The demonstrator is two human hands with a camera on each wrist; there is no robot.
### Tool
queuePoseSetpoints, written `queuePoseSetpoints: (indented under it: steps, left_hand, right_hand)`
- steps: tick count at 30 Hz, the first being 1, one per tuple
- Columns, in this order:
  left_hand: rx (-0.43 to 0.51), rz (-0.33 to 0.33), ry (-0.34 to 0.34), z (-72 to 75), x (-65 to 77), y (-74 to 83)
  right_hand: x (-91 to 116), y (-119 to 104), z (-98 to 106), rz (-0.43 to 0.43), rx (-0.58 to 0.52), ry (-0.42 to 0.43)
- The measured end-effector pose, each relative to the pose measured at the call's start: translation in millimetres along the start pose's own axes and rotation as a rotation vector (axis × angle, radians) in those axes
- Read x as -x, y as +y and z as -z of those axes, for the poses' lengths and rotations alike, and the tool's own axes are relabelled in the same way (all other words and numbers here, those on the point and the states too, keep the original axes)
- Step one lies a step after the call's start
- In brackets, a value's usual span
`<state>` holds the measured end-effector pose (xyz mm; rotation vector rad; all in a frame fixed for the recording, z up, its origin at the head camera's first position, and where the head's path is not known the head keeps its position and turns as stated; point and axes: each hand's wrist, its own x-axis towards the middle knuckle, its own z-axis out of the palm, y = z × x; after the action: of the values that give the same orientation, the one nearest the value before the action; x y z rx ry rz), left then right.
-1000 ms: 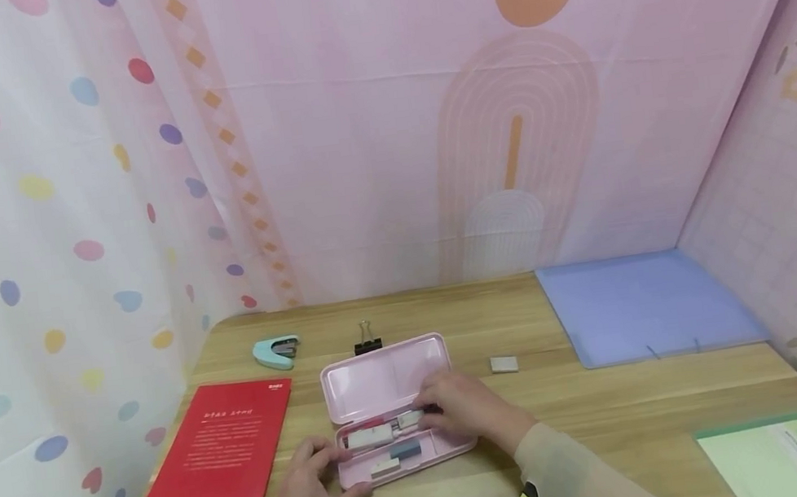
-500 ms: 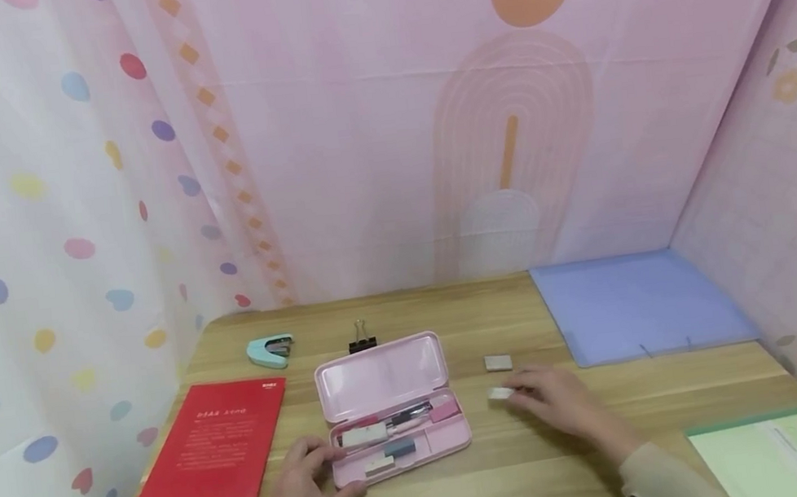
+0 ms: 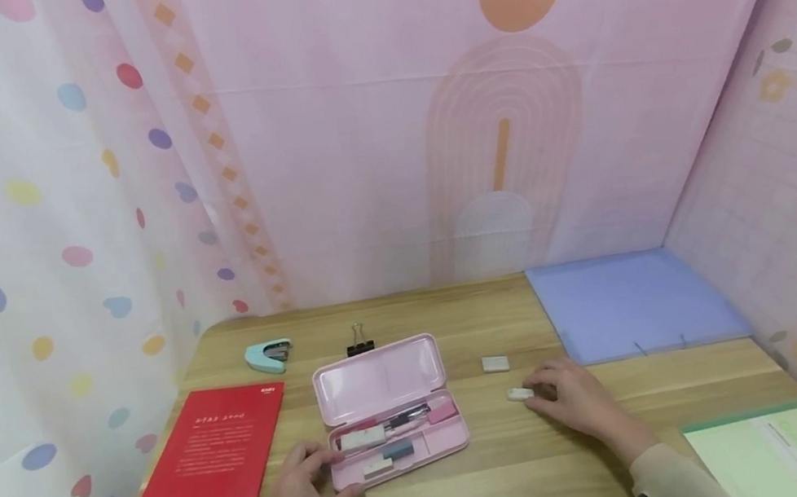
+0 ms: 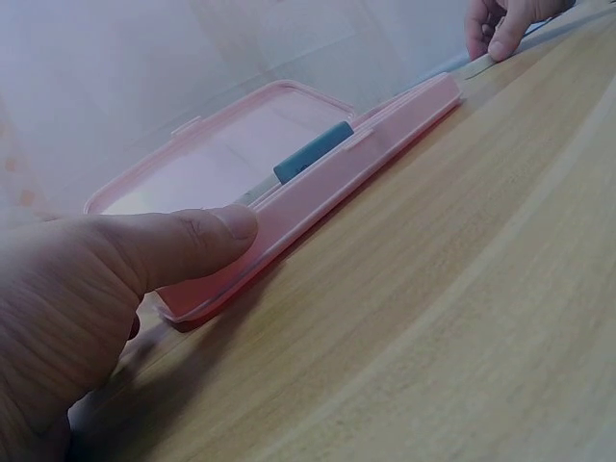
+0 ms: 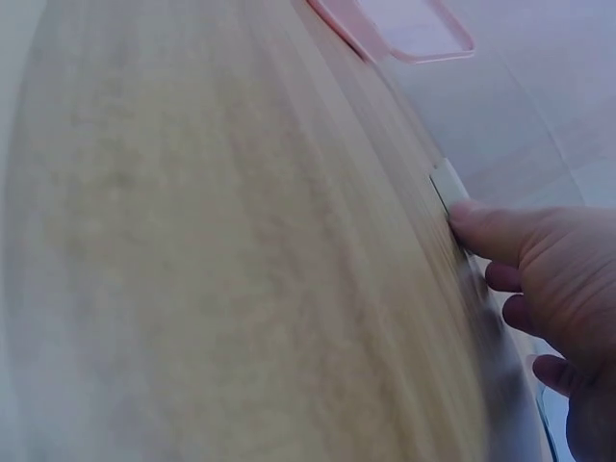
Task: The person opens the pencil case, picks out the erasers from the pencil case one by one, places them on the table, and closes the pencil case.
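In the head view, a pink pencil case lies with its lid raised. My left hand holds its left end, thumb at the front corner; the left wrist view shows the thumb against the front wall. Inside sit a large white block, several pens, a pink eraser-like piece, a blue-grey eraser and a small white eraser. To the right, my right hand pinches another white eraser low over the table, between thumb and fingers.
A second white eraser lies just behind the held one. Behind the case stands a black binder clip, with a mint stapler further left. A red book, a blue folder and a green notebook flank the wooden table's sides.
My right hand has left the pencil case and moved right, carrying a white eraser out to the table. The pens and pink piece it covered now show. My left hand stays on the case.
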<state>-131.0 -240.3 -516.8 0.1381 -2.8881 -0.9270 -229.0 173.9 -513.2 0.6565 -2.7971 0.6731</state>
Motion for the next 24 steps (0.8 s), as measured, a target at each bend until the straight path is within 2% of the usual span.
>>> queuePoseSetpoints:
  steps: [6,13,18,21,24]
  left_hand:
    - [0.006,-0.009,0.014,-0.4,0.4,-1.3]
    - [0.012,0.008,-0.002,-2.3,1.4,-0.5]
    - [0.010,0.008,0.008,-2.2,2.1,-1.2]
    - [0.013,0.002,0.006,-1.4,1.8,-1.3]
    - [0.012,-0.003,0.004,0.1,1.0,-1.0]
  right_hand:
    - [-5.8,0.2,-4.0,0.000,0.022,0.039]
    - [-11.1,-4.3,-9.4,-0.026,-0.009,0.040]
    - [-15.5,-9.8,-14.1,-0.007,0.008,0.056]
    - [-18.2,-21.4,-14.9,0.006,0.020,0.092]
    - [-21.5,-45.6,-15.2,0.073,-0.006,0.108]
